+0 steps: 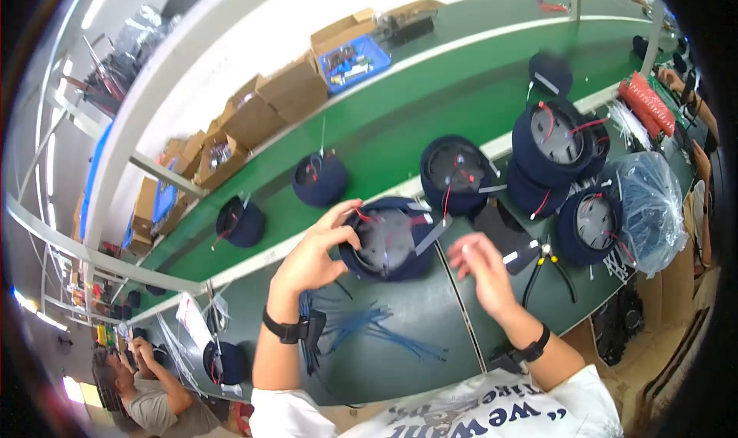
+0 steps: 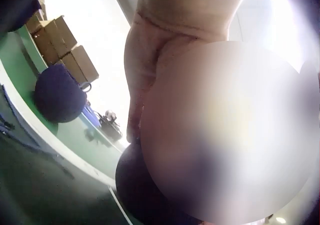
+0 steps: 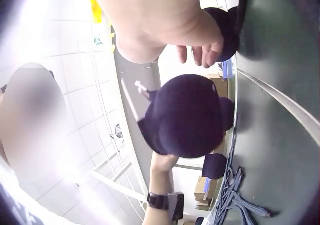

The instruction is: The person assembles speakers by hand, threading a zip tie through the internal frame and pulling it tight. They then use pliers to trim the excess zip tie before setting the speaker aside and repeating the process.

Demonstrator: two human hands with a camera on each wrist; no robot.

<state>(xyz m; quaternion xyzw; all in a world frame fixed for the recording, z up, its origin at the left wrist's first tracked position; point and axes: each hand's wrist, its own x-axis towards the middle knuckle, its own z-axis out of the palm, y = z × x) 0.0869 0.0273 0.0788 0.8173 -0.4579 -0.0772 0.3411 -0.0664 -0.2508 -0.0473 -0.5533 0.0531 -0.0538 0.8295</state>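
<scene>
My left hand [image 1: 307, 257] grips the left rim of a round navy cap [image 1: 419, 263], its hollow side turned up toward the head view. Inside show a grey lining, red wires and a white connector, and a grey strap hangs at the right rim. My right hand [image 1: 486, 273] is to the right of the cap, apart from it, with loosely bent fingers and nothing in them. In the right wrist view the cap's rounded outside [image 3: 187, 117] shows below that hand. The left wrist view is largely blurred; a dark part of the cap [image 2: 142, 187] shows beneath the hand.
Wired navy caps stand on the right, one [image 1: 453, 173] close behind the held cap. Yellow-and-black pliers [image 1: 567, 278], a clear plastic bag [image 1: 653, 211] and blue strips [image 1: 369, 326] lie on the table. Caps also sit on the green belt [image 1: 384, 142]. Another person [image 1: 157, 399] works far left.
</scene>
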